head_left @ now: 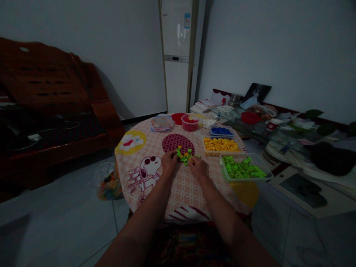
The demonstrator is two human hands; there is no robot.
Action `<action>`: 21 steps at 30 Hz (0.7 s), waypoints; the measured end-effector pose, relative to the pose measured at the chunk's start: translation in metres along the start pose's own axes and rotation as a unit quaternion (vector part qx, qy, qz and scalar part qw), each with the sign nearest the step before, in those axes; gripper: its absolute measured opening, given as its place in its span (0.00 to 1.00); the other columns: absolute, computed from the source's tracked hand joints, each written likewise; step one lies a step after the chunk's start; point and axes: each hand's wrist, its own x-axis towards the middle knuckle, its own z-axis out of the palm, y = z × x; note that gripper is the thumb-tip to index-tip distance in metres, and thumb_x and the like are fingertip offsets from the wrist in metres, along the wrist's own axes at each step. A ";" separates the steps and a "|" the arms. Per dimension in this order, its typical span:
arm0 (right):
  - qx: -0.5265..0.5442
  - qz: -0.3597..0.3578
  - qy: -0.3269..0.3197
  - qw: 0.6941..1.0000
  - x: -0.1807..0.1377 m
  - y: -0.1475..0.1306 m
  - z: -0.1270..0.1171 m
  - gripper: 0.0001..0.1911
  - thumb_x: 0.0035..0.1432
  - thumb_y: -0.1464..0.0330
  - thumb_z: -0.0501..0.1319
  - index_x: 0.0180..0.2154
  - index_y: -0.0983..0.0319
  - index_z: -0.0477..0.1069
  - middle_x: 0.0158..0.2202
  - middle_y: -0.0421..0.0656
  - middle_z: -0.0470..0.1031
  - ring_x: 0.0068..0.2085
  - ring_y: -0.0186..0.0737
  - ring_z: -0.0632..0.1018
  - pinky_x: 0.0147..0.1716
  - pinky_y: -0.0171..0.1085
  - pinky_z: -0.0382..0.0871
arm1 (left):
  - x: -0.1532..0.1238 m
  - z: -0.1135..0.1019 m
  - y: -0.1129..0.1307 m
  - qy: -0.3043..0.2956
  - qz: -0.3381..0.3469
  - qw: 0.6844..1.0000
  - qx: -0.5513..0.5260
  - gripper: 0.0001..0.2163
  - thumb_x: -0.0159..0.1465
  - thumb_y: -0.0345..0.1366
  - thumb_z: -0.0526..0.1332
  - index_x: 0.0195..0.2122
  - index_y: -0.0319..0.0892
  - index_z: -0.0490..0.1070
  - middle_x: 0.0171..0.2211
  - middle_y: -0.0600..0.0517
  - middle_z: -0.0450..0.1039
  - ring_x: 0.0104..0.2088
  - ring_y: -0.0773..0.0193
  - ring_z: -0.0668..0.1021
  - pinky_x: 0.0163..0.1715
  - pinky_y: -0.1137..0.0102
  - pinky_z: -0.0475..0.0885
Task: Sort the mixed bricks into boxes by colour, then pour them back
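On the round cloth-covered table (178, 193), a cluster of small green and yellow plastic building blocks (185, 157) lies between my two hands. My left hand (169, 162) is at the cluster's left side, fingers curled in at its edge; what they pinch is too small to make out. From the right, my right hand (198, 167) reaches in with thumb and fingers pressed together, a small yellow speck like a block showing at the tips. To the right stand clear tubs: one of green blocks (241, 168), one of yellow blocks (221, 144) and one of blue blocks (221, 130).
Farther back on the table are a pink round tub (190, 123) and a lidded clear container (161, 123). A cluttered glass shelf (236, 120) runs along the right wall. A wooden bench (50, 85) stands left, with a plastic bag (108, 183) on the floor.
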 end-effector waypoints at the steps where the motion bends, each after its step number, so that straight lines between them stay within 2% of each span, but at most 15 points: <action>1: 0.014 0.014 0.011 1.000 -0.001 0.001 -0.002 0.08 0.64 0.65 0.60 0.39 0.58 0.78 0.39 0.42 0.82 0.39 0.38 0.78 0.38 0.32 0.64 | 0.000 0.000 0.001 0.000 -0.001 1.000 -0.001 0.13 0.60 0.32 0.60 0.43 0.42 0.81 0.43 0.47 0.82 0.43 0.57 0.82 0.49 0.64 0.74; 6: 0.098 0.060 0.072 0.991 -0.004 0.006 -0.003 0.10 0.62 0.61 0.58 0.36 0.57 0.78 0.32 0.39 0.81 0.34 0.39 0.79 0.36 0.33 0.66 | -0.001 -0.001 0.002 0.000 -0.004 1.000 0.007 0.13 0.60 0.32 0.60 0.43 0.43 0.81 0.43 0.48 0.83 0.43 0.57 0.82 0.49 0.65 0.73; 11: 0.209 0.093 0.143 0.963 0.006 0.017 0.001 0.11 0.57 0.62 0.58 0.31 0.60 0.76 0.30 0.42 0.80 0.34 0.41 0.79 0.37 0.35 0.70 | -0.001 -0.002 0.003 0.004 -0.001 1.000 0.008 0.13 0.60 0.32 0.60 0.43 0.45 0.82 0.42 0.49 0.83 0.43 0.57 0.82 0.49 0.64 0.73; 13: 0.237 0.127 0.184 0.945 0.016 0.024 -0.003 0.13 0.57 0.62 0.56 0.34 0.62 0.77 0.31 0.44 0.80 0.34 0.42 0.79 0.38 0.37 0.71 | -0.001 -0.002 0.004 0.003 0.000 1.000 0.011 0.13 0.60 0.32 0.60 0.42 0.44 0.82 0.43 0.48 0.83 0.44 0.56 0.82 0.49 0.64 0.73; 17: 0.260 0.160 0.272 0.913 0.034 0.039 -0.017 0.23 0.61 0.63 0.52 0.51 0.67 0.74 0.41 0.51 0.80 0.39 0.44 0.80 0.41 0.39 0.73 | 0.000 -0.003 0.005 -0.002 0.000 1.000 0.015 0.13 0.59 0.31 0.60 0.42 0.43 0.82 0.43 0.48 0.83 0.44 0.56 0.81 0.49 0.64 0.73; 19: 0.252 0.154 0.288 0.911 0.036 0.042 -0.021 0.26 0.62 0.64 0.50 0.57 0.68 0.70 0.44 0.53 0.80 0.42 0.45 0.80 0.43 0.40 0.73 | 0.000 -0.003 0.005 -0.002 -0.001 1.000 0.013 0.12 0.59 0.31 0.61 0.42 0.44 0.82 0.43 0.48 0.83 0.44 0.56 0.81 0.50 0.64 0.73; 21: 0.230 0.144 0.270 0.924 0.031 0.041 -0.018 0.25 0.62 0.66 0.50 0.56 0.68 0.71 0.44 0.54 0.80 0.43 0.46 0.80 0.46 0.41 0.73 | 0.000 -0.002 0.004 -0.002 -0.002 1.000 0.010 0.12 0.59 0.31 0.61 0.42 0.44 0.81 0.42 0.49 0.83 0.44 0.57 0.81 0.50 0.64 0.73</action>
